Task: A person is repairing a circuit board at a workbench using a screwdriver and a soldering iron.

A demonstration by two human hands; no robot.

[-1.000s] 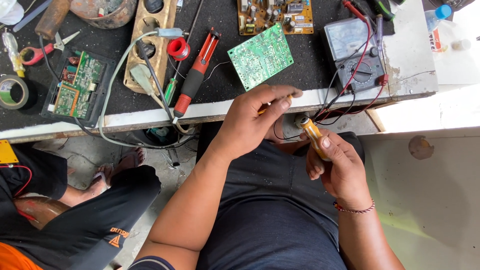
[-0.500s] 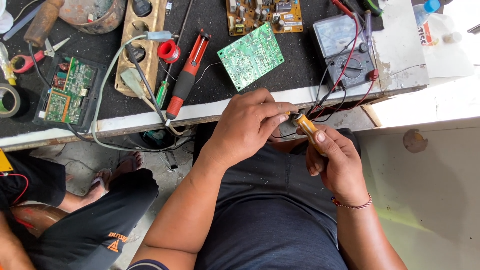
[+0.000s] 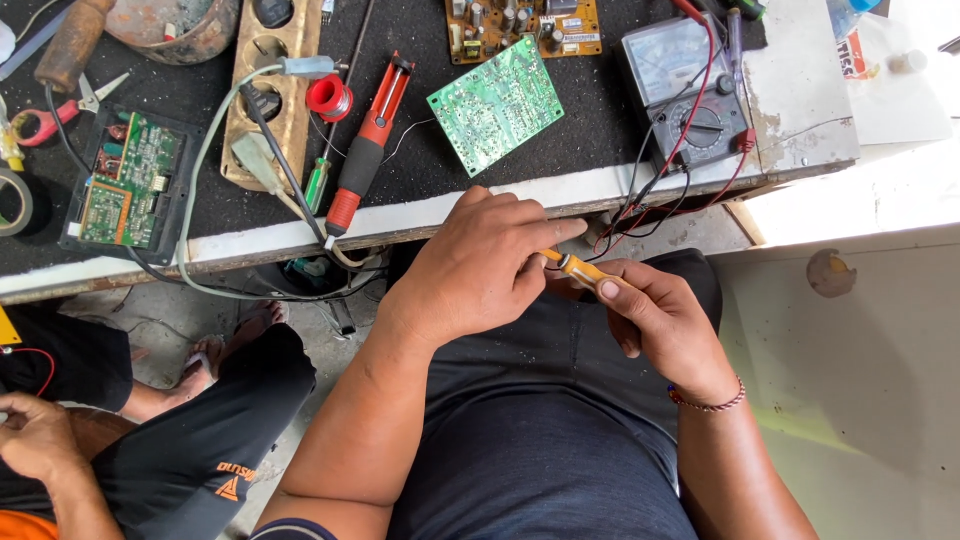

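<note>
Below bench edge | right hand (image 3: 665, 325) grips yellow tool (image 3: 580, 268) | left hand (image 3: 480, 265) pinches its tip

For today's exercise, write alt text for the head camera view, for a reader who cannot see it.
Seen from above, a seated person's left hand and right hand together hold a small yellow tool over their lap. Ahead, a black-topped workbench carries a green circuit board, a red desoldering pump and a multimeter. Another person's hand shows at lower left.
</note>
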